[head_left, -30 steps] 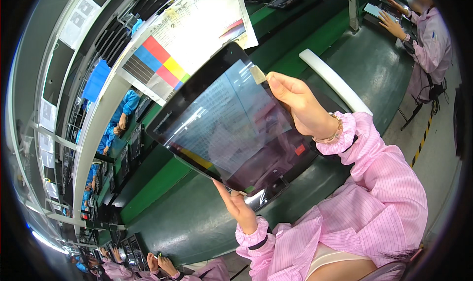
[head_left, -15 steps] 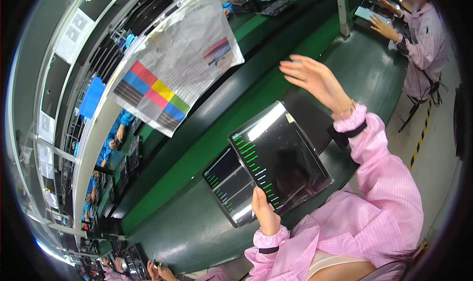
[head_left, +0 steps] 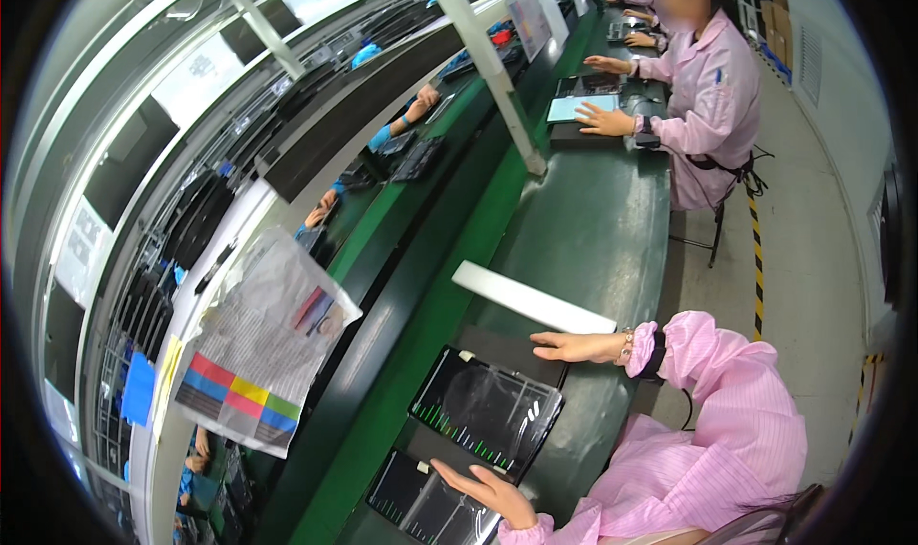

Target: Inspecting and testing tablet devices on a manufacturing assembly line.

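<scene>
Tablets lay flat on the green bench: the nearer tablet (head_left: 421, 502) sat under the left hand (head_left: 483, 492), fingers spread flat, gripping nothing; the farther tablet (head_left: 486, 411) lay just below the open right hand (head_left: 574, 346).

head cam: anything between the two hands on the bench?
Yes. The upper tablet lies flat between the right hand and the left hand, which rests on the lower tablet. Head view shows it.

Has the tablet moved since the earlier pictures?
Yes. The tablet was held up in both hands, tilted toward the camera; it has come down and lies flat on the green bench, below the white bar.
</scene>
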Demonstrator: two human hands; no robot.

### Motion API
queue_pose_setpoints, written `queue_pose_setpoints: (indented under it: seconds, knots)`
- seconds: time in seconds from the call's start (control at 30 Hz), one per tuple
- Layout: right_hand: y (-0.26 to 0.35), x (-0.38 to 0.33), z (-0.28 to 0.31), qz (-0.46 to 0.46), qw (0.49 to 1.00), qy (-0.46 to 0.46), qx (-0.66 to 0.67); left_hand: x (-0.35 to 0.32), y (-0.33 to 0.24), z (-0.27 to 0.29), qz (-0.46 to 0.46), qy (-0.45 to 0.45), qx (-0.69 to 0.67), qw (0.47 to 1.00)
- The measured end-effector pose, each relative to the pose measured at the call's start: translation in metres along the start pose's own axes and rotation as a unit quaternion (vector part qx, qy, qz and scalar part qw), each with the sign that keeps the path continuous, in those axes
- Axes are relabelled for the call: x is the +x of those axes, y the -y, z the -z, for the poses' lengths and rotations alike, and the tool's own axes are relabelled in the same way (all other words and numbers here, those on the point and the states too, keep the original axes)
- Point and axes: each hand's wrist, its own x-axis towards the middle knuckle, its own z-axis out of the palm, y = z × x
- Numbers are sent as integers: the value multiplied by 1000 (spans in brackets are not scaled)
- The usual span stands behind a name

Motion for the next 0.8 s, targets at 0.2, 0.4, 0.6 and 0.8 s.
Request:
queue_pose_setpoints:
  seconds: [0.2,0.4,0.6,0.8]
  knots:
    - [12,-3,-38,10,997,49,-52,-27,-9,43,108,384,-280,873]
    - [55,15,-150,-37,971,231,-53,-32,-4,74,40,464,-291,836]
    - [75,28,-301,-61,895,437,-69,-14,-19,127,-35,407,-331,851]
    - [66,67,-423,-125,844,512,102,11,-40,143,-77,382,-405,827]
